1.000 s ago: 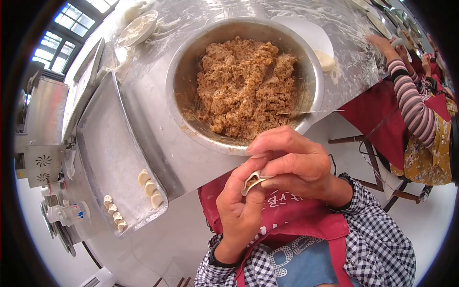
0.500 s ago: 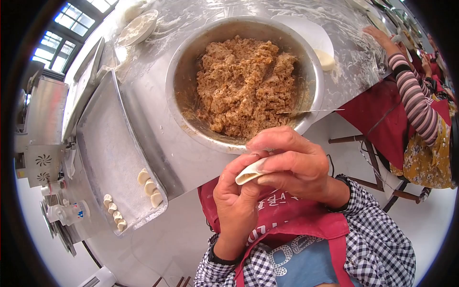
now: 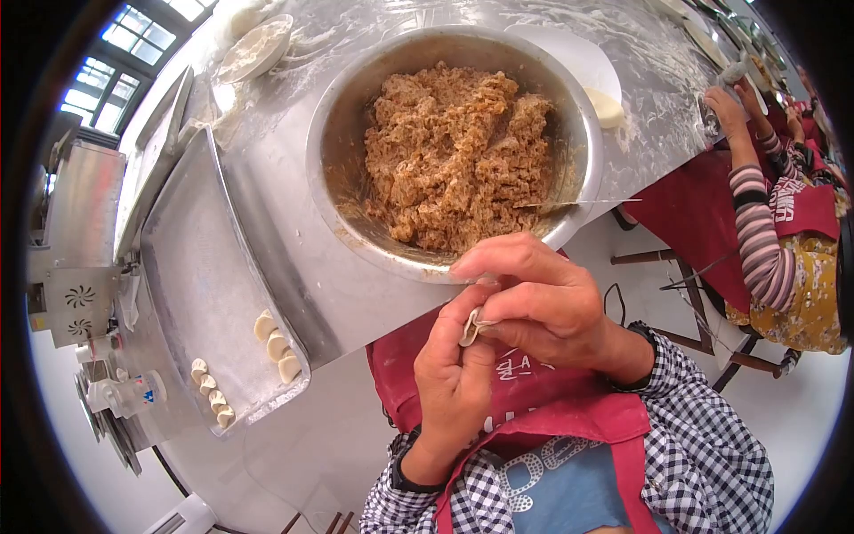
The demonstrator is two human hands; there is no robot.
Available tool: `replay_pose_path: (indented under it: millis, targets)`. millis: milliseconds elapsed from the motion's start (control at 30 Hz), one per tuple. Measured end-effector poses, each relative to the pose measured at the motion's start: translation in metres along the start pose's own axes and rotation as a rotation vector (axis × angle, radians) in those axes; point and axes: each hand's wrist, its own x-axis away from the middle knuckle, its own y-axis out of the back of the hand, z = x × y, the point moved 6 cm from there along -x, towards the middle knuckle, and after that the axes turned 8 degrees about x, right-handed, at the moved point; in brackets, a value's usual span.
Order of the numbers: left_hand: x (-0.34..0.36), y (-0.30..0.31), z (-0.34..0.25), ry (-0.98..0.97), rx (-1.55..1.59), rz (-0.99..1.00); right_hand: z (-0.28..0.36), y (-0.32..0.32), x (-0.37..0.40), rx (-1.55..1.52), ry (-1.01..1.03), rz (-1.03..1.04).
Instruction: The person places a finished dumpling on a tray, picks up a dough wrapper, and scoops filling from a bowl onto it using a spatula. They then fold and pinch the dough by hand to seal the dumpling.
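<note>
Between my two hands is a small pale dumpling (image 3: pixel 471 327), its edge facing me and partly hidden by fingers. My left hand (image 3: pixel 451 374) pinches it from the left with thumb and fingertips. From the other side, the thumb and fingers of my right hand (image 3: pixel 551 307) press on its edge. Just beyond my hands stands a wide metal bowl (image 3: pixel 322 191) holding brown minced filling (image 3: pixel 454 160). A thin metal utensil (image 3: pixel 596 203) leans out over the bowl's right rim, one end in the filling.
Left of the bowl lies a metal tray (image 3: pixel 200 267) with several shaped dumplings (image 3: pixel 277 345) near its front end. A pale dough piece (image 3: pixel 605 109) rests by a white sheet behind the bowl. At right, a person in striped sleeves (image 3: pixel 763 240) works at the floury table (image 3: pixel 658 89).
The dumpling's broad open fold has been pinched narrower and turned more end-on to me. My left hand has shifted slightly right. The person at right has drawn their arm back.
</note>
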Motion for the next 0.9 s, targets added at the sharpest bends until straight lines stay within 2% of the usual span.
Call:
replay_pose_path:
  millis: [67,200,300,367,467,600,700,800,867,900]
  targets:
    - [0.002,0.003,0.004,0.059,0.098,-0.013,-0.002,0.001,0.000,-0.042,-0.096,-0.062]
    - [-0.002,-0.001,0.000,0.061,0.120,-0.051,-0.002,0.002,-0.003,-0.016,-0.107,-0.041]
    - [-0.003,0.001,-0.004,-0.025,0.046,-0.067,-0.004,-0.001,0.002,-0.070,-0.079,-0.021]
    - [-0.001,0.001,0.004,0.113,0.236,-0.056,-0.005,-0.002,0.005,-0.078,-0.056,-0.046]
    - [0.000,0.000,0.004,0.153,0.403,-0.081,-0.008,-0.003,0.006,-0.097,-0.120,-0.083]
    - [0.001,0.002,0.008,0.135,0.429,-0.081,-0.004,-0.001,0.001,-0.081,-0.121,-0.067]
    - [0.000,0.003,0.010,0.139,0.338,-0.110,-0.004,-0.005,0.003,-0.048,-0.063,-0.028]
    - [0.000,0.000,0.005,0.094,0.166,-0.067,-0.003,-0.005,0.004,0.008,-0.070,-0.048]
    - [0.000,-0.003,-0.002,0.033,-0.090,0.007,0.002,-0.008,0.001,0.070,0.004,0.044]
    - [0.000,-0.002,-0.003,0.033,-0.090,0.006,0.002,-0.007,0.000,0.069,0.005,0.045]
